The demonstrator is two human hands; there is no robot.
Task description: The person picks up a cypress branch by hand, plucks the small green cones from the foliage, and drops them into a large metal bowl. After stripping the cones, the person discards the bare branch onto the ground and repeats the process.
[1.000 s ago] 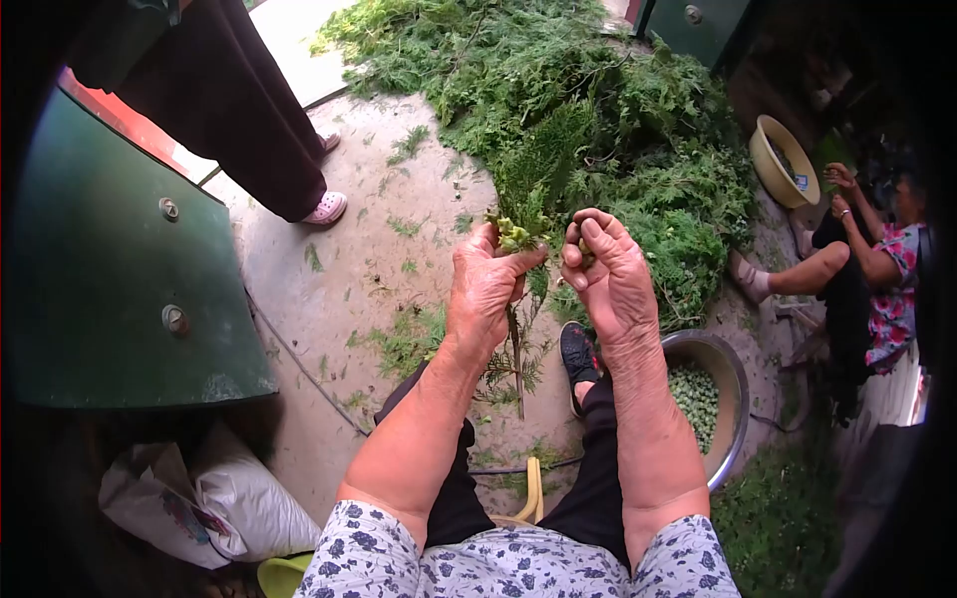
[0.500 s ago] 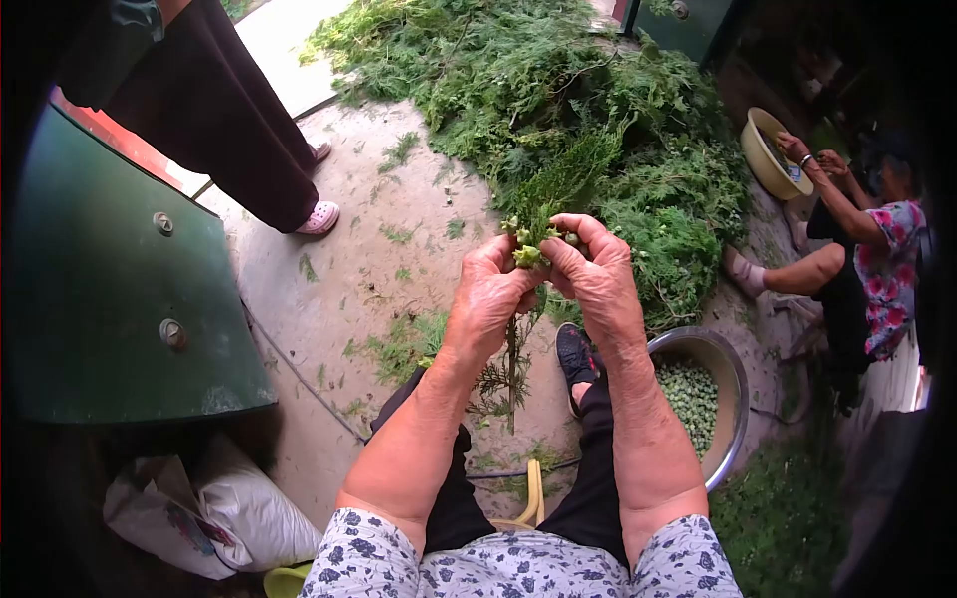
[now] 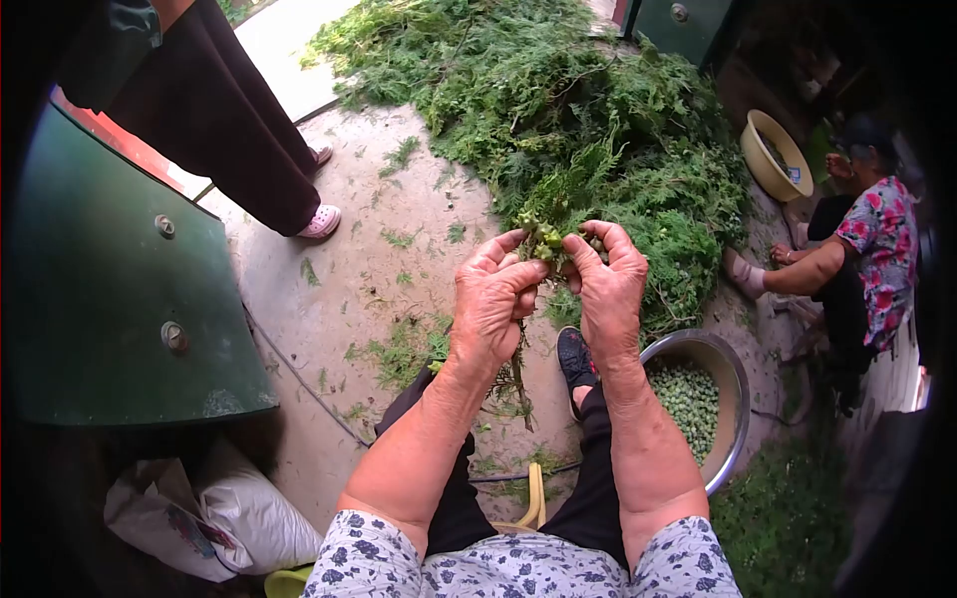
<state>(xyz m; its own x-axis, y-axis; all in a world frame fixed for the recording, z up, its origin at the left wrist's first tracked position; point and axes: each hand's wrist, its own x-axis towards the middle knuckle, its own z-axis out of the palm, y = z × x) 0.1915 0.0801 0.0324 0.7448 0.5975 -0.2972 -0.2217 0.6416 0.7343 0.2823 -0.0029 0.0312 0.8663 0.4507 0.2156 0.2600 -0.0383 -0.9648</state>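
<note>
A leafy conifer sprig (image 3: pixel 568 191) with a cluster of pale green cones (image 3: pixel 544 237) is up in front of me, its brown stem (image 3: pixel 520 384) hanging down below. My left hand (image 3: pixel 495 299) is closed round the sprig, thumb and fingers just under the cluster. On the other side, my right hand (image 3: pixel 610 289) has thumb and fingertips pinched together at the cones; a few show between its fingers. Below my right forearm stands a metal basin (image 3: pixel 740 379) holding many small green cones (image 3: pixel 688 409).
A big heap of cut conifer branches (image 3: pixel 598 110) lies ahead. At right a seated person (image 3: pixel 882 234) works near a yellowish basin (image 3: pixel 755 159). Someone in dark trousers (image 3: pixel 234 120) stands at left, beyond a green panel (image 3: pixel 120 289). White sacks (image 3: pixel 249 508) lie lower left.
My right hand has shifted slightly right, a little away from my left. The sprig has tilted and its stem turned. The seated person has drawn their hands back from the yellowish basin.
</note>
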